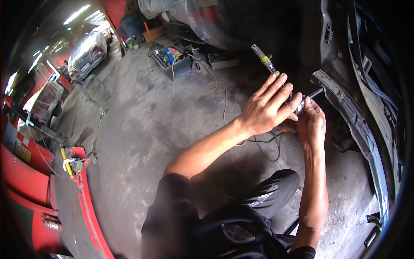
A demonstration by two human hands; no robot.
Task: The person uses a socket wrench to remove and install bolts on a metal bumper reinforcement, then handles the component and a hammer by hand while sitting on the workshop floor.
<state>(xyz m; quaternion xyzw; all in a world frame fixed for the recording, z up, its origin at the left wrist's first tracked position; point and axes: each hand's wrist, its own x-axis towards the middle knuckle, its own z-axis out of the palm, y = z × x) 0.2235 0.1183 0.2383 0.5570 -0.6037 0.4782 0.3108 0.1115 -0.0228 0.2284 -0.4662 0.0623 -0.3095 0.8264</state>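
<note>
A long-handled ratchet wrench [262, 57] angles up and left from under the fingers of my left hand [266, 105]. Yellow-green tape wraps its metal handle. My left fingers lie nearly straight across the tool, and the palm side is hidden. Close by, my right hand [312, 123] pinches the shiny head end of the wrench [300, 105] between thumb and fingers. From there a thin metal extension bar [316, 93] runs to the upper part of a long, scuffed metal beam [351, 110] on the vehicle's body. The bar's far tip is hidden at the beam.
A grey toolbox [174, 64] with tools and a yellow cord stands on the concrete floor. Dark cables [276, 144] lie below my hands. A red metal frame [88, 211] extends along the left. Behind are a plastic-covered car [88, 54] and another covered vehicle [185, 17].
</note>
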